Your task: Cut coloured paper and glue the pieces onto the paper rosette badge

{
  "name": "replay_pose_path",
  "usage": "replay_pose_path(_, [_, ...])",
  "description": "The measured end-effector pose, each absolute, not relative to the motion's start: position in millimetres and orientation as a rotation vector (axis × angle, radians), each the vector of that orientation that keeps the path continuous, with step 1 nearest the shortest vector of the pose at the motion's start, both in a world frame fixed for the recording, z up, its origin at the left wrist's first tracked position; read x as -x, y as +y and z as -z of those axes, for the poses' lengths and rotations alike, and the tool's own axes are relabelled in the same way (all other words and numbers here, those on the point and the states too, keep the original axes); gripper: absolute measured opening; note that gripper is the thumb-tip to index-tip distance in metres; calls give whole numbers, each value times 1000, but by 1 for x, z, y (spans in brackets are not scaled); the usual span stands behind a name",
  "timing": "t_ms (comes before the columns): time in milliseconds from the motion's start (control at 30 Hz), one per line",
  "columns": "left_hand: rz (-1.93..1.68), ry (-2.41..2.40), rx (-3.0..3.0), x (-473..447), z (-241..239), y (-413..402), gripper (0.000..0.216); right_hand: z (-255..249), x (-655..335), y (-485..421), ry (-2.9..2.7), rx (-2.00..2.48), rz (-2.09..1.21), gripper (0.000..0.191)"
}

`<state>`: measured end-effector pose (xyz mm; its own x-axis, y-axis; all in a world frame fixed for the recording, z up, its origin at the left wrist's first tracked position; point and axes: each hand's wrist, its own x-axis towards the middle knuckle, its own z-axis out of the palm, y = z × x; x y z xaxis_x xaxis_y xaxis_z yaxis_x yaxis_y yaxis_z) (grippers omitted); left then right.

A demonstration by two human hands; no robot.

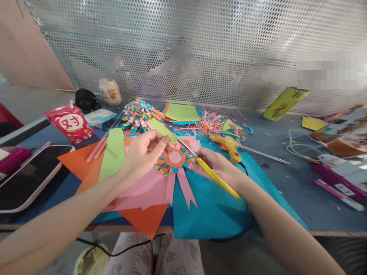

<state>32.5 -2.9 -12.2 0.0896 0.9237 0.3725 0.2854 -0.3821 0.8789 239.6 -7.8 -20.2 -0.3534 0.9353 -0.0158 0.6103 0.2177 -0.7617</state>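
Note:
My left hand [147, 149] pinches a strip of light green paper [159, 126] that points up and away. In my right hand [215, 166] is a pair of scissors [216, 177] with yellow handles, its blades reaching toward the strip; whether they touch it I cannot tell. Below and between the hands lies a paper rosette [174, 158] with a pink centre, an orange ring, coloured tabs and two notched pink tails. It rests over pink paper [140, 189] and blue paper [212, 210]. Another green strip [111, 152] lies beside my left wrist.
Behind the hands are a layered paper flower [142, 114], a heap of paper scraps [218, 124] and a yellow glue gun [226, 147]. A phone [31, 175] and red packet [69, 122] lie left. A perforated metal panel [200, 49] closes the back. Cables and a pink pen [340, 194] lie right.

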Motion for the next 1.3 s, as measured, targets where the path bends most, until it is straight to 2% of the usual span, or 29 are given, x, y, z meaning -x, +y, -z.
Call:
replay_pose_path(600, [-1302,1159,-1703,-31,14,0,22,18,-240,-8,-2044,1497,-895,49])
replay_pose_path(933, [-1251,1134,-1738,-31,16,-1,24,18,-240,-9,-2110,1438,-842,43])
replay_pose_path(1300, [-1216,1074,-1711,-31,15,-1,24,20,-238,-9,-2074,1429,-853,45])
